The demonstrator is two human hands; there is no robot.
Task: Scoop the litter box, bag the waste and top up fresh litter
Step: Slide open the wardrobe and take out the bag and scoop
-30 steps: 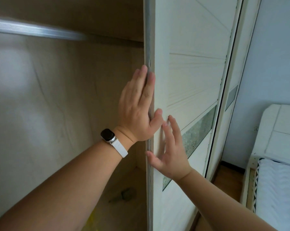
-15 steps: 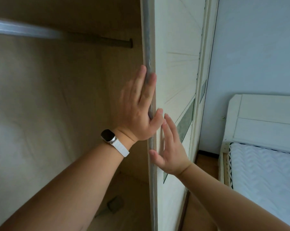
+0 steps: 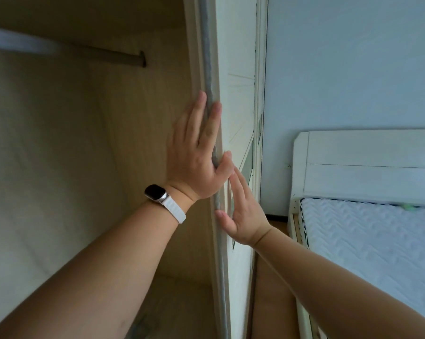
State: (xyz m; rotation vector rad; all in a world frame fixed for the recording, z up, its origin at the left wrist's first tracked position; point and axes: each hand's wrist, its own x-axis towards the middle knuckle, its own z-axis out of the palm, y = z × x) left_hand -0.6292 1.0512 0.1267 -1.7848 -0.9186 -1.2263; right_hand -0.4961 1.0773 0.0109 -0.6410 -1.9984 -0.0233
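Observation:
No litter box, scoop, bag or litter shows in this view. A white sliding wardrobe door (image 3: 238, 69) stands edge-on in the middle, with a grey brush strip down its edge. My left hand (image 3: 196, 152), with a white-strapped watch on the wrist, lies flat against that edge, fingers straight and thumb hooked round the front. My right hand (image 3: 240, 211) presses flat on the door's front face just below, fingers together and pointing up. Neither hand holds anything.
The wardrobe interior (image 3: 72, 155) is open to the left, with beige panels and a metal hanging rail (image 3: 108, 55) near the top. To the right are a pale blue wall (image 3: 353, 64) and a bed with a white headboard (image 3: 368, 162) and quilted mattress (image 3: 377, 241).
The door has slid to the right with both hands on it, so more of the wardrobe interior and rail end shows. The view has turned right, so more of the bed shows.

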